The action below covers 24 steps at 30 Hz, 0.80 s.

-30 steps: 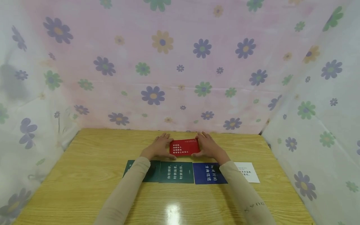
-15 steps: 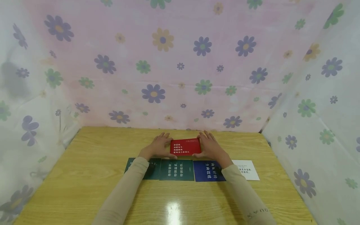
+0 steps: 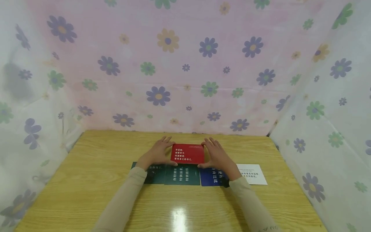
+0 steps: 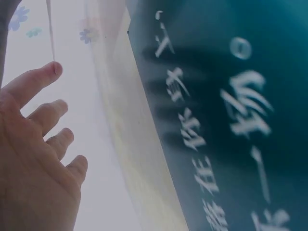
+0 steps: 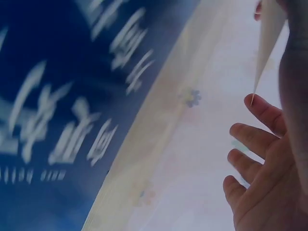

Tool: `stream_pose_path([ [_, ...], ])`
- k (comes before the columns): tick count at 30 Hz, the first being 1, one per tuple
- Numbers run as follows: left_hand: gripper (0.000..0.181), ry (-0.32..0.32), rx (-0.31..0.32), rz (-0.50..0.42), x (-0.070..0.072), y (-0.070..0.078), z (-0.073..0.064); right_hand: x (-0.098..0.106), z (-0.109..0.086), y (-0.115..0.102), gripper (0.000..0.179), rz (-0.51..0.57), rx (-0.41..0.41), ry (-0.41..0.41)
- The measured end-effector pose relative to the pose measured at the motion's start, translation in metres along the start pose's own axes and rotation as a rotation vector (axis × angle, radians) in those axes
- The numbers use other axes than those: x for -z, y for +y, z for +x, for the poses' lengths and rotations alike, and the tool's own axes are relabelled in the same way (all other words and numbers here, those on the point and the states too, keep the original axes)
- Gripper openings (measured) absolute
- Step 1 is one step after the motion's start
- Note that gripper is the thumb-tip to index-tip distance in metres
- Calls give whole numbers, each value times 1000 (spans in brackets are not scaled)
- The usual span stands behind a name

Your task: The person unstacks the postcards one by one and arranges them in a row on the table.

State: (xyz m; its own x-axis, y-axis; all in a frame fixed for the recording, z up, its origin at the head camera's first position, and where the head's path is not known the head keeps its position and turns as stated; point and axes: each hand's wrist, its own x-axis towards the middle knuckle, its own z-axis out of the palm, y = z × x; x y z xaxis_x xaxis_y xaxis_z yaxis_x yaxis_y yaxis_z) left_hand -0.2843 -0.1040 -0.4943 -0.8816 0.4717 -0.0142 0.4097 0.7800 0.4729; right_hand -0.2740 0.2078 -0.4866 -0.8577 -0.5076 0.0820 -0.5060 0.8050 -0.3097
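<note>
A red card [image 3: 187, 154] with white writing is held up between the two hands, its lower edge hiding the top of the card row in the head view. My left hand [image 3: 156, 154] grips its left side between thumb and index finger; my right hand [image 3: 218, 158] grips the right side likewise. In the wrist views the card's thin edge meets the index fingertip of the left hand [image 4: 41, 154] and of the right hand [image 5: 262, 163], the other fingers spread. Beneath lie two dark green cards [image 3: 182, 178], a blue card [image 3: 209, 182] and a white card [image 3: 255, 175].
The cards lie side by side in a row on a wooden table [image 3: 87, 193]. My forearms partly cover the leftmost green card and the blue one. A flowered cloth [image 3: 185, 77] stands behind the table and along both sides.
Both hands have brought the red card toward me and slightly left; its lower edge now overlaps the card row in the head view. The row of cards stays where it was.
</note>
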Motion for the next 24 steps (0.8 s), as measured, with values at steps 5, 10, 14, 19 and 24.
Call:
stream_pose_path([
  [5, 107, 32, -40, -4, 5, -2, -13, 0, -4, -11, 97, 48, -1, 37],
  [10, 104, 36, -91, 27, 12, -2, -25, -1, -10, -18, 97, 67, 4, 36],
  [14, 103, 27, -112, 36, 17, 0, -35, -4, -15, -23, 96, 86, 21, 28],
  [19, 102, 38, -133, 60, 22, -3, -45, -5, -19, -31, 96, 139, 33, 14],
  [24, 105, 34, -110, 58, 25, -9, -55, -7, -19, -41, 97, 169, 50, 11],
])
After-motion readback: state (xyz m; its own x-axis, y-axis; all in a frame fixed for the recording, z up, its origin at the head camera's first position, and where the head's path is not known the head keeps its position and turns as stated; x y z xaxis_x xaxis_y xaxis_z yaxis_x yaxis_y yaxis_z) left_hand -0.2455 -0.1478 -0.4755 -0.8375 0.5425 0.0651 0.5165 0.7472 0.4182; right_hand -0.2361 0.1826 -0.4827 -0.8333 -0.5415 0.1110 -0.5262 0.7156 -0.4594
